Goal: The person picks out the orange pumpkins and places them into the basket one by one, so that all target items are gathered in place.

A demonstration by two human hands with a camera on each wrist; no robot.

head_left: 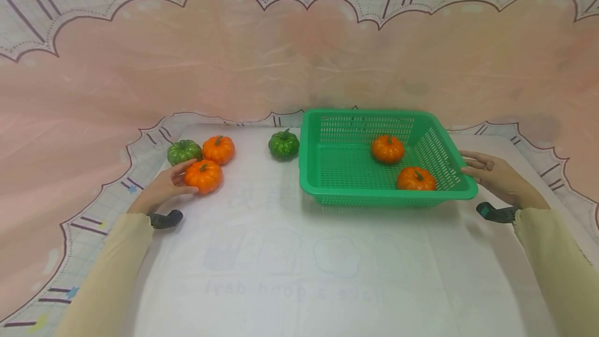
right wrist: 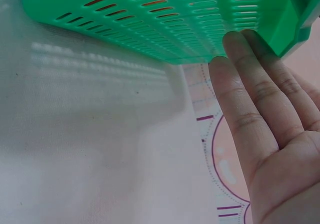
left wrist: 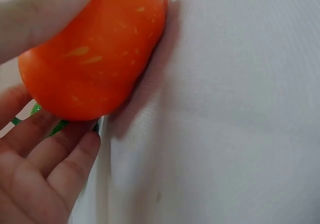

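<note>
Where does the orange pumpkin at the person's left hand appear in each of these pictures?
Head: left of centre, the orange pumpkin at the left hand.
Left wrist: large, upper left, partly behind the thumb.
Right wrist: not in it; the orange seen through the green basket's slots is another pumpkin.
Shared landmark: the white cloth.

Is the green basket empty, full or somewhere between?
In between: in the head view, the green basket holds a farther orange pumpkin and a nearer orange pumpkin, while much of its floor shows bare.
</note>
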